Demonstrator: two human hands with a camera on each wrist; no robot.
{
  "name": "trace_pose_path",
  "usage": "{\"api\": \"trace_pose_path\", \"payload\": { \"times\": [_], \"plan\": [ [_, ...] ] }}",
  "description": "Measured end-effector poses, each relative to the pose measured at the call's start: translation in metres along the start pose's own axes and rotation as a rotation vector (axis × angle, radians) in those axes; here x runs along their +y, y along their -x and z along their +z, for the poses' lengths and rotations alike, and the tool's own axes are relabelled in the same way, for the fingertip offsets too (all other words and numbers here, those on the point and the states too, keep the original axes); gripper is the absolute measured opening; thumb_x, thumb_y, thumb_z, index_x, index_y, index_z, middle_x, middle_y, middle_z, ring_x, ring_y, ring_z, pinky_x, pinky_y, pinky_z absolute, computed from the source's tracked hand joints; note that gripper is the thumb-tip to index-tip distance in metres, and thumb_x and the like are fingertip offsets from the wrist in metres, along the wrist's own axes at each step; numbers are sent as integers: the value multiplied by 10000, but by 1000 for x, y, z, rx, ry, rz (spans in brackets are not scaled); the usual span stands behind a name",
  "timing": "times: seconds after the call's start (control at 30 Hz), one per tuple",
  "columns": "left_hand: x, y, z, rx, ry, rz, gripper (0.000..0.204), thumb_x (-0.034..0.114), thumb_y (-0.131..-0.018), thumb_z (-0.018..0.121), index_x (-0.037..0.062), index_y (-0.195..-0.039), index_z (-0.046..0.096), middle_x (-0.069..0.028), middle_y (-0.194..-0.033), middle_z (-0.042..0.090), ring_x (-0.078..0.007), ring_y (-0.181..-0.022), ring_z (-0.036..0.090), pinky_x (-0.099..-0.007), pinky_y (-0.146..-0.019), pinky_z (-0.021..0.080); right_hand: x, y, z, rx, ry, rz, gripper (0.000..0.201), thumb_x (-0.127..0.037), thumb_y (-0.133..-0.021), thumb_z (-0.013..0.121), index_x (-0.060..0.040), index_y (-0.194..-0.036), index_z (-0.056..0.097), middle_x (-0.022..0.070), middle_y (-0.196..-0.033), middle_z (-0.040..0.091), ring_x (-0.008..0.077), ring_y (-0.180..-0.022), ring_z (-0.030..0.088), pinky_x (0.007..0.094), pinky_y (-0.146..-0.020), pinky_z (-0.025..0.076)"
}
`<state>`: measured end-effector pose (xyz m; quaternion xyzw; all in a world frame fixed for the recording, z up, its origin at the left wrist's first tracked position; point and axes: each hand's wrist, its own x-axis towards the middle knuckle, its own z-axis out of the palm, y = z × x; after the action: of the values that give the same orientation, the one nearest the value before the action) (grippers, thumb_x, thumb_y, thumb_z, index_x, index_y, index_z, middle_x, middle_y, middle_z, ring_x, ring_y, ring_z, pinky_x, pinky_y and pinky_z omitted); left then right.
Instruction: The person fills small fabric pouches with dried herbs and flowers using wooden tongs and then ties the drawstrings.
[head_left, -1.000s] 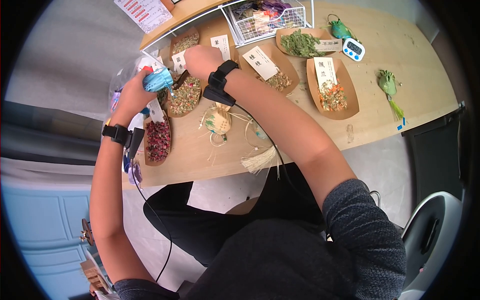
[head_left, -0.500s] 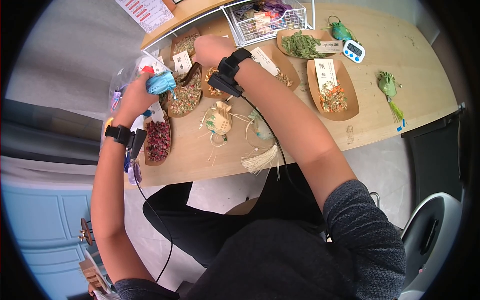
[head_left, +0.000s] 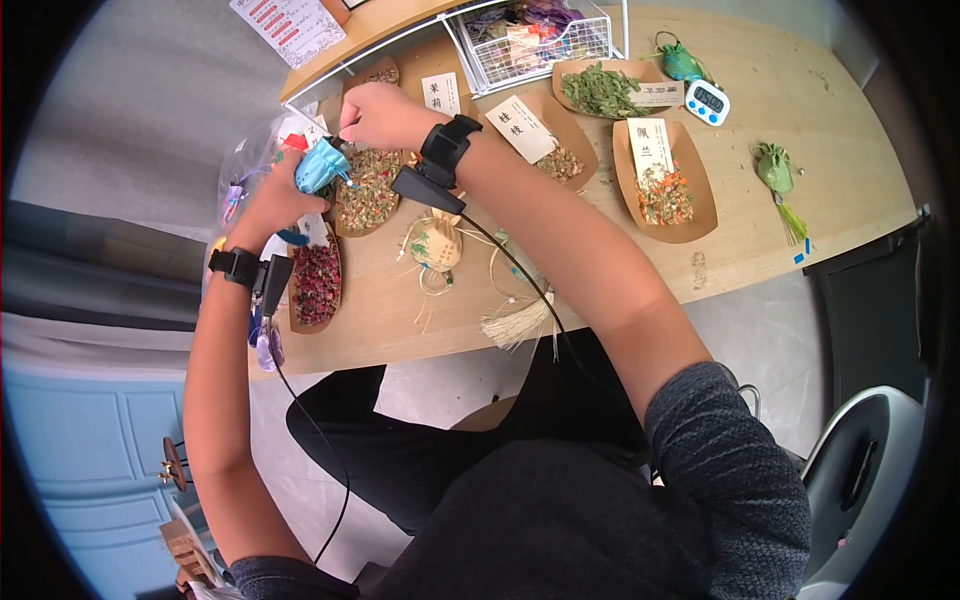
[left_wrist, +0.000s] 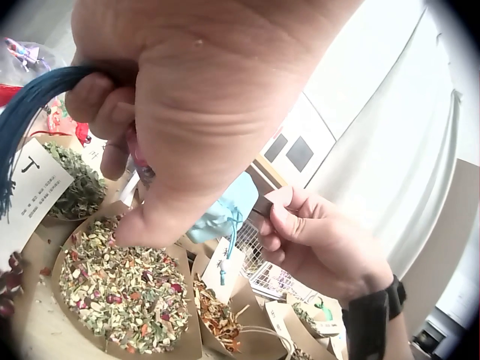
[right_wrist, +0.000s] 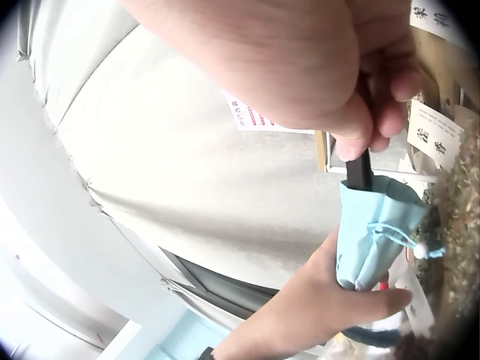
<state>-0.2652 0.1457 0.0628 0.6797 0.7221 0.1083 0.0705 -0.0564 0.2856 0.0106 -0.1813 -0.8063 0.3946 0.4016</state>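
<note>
My left hand (head_left: 272, 200) holds a light blue drawstring pouch (right_wrist: 375, 232) from below, its mouth tilted toward my right hand. A dark blue tassel (left_wrist: 37, 105) hangs out by the curled fingers of that hand. My right hand (head_left: 385, 118) pinches a dark spoon-like tool (right_wrist: 360, 172) by its flat handle. The tool's lower end goes into the pouch mouth and is hidden there. Just beside and below both hands lies a paper tray of mixed dried herbs (left_wrist: 127, 292).
A tray of dried rosebuds (head_left: 317, 285) sits nearest the left edge. Cream pouches (head_left: 436, 240) lie in front. Further right are trays of leaves (head_left: 600, 88) and orange-flecked herbs (head_left: 665, 192), a timer (head_left: 708, 100) and a green sachet (head_left: 775, 165). A wire basket (head_left: 540, 45) stands behind.
Half a second ago the tool was over the mixed-herb tray, right of the pouch. My right hand has since moved left, bringing it into the pouch mouth. The pouch now tilts more upright.
</note>
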Motion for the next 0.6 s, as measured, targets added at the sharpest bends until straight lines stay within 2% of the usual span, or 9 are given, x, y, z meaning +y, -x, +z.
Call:
{"api": "trace_pose_path", "payload": {
  "times": [0.07,0.17,0.27,0.37,0.47,0.57,0.6],
  "plan": [
    [9,2,-3,-10,12,-15,794,224,-650,850,-2,-1352,554,-220,-1050,693,-337,-980,687,-390,-883,533,-5,3,4,41,-95,-58,173,-116,-837,813,-22,-925,697,122,-884,728,280,-760,701,382,-716,555],
    [32,3,-21,-238,169,-254,800,198,-670,850,-21,-1383,560,-100,-1078,691,-211,-984,655,-327,-907,507,-10,3,4,129,-64,-285,147,-108,-864,787,-10,-904,684,134,-854,720,288,-737,684,396,-709,546],
    [31,6,-24,-162,129,-195,803,206,-665,840,-38,-1379,565,-98,-1045,691,-189,-958,649,-315,-887,505,-25,12,-8,128,33,-227,160,-164,-907,751,-14,-907,697,161,-813,704,328,-750,683,416,-724,544],
    [21,3,-23,-131,70,-181,879,235,-636,832,-63,-1410,544,-208,-1126,705,-251,-1025,688,-339,-911,521,-43,20,-19,101,230,-121,213,-228,-950,703,-20,-908,712,186,-778,686,358,-772,679,438,-737,542],
    [25,3,-23,-114,20,-144,823,227,-637,825,-59,-1365,571,-207,-1102,709,-269,-1004,691,-351,-903,524,-44,14,-17,45,469,1,270,-310,-917,715,-41,-938,734,187,-873,726,390,-895,709,495,-776,548],
    [23,1,-18,-104,8,-97,750,215,-644,819,-53,-1308,595,-207,-1067,707,-289,-977,690,-364,-892,526,-33,9,-12,69,456,-106,187,-228,-933,726,-41,-914,729,181,-815,705,368,-812,689,452,-759,539],
    [21,1,-17,-105,19,-88,728,210,-647,816,-49,-1292,600,-198,-1053,707,-282,-967,688,-364,-886,526,-29,8,-12,58,305,-127,162,-202,-910,746,-41,-919,729,178,-840,711,367,-832,691,456,-767,540]
  ]
}}
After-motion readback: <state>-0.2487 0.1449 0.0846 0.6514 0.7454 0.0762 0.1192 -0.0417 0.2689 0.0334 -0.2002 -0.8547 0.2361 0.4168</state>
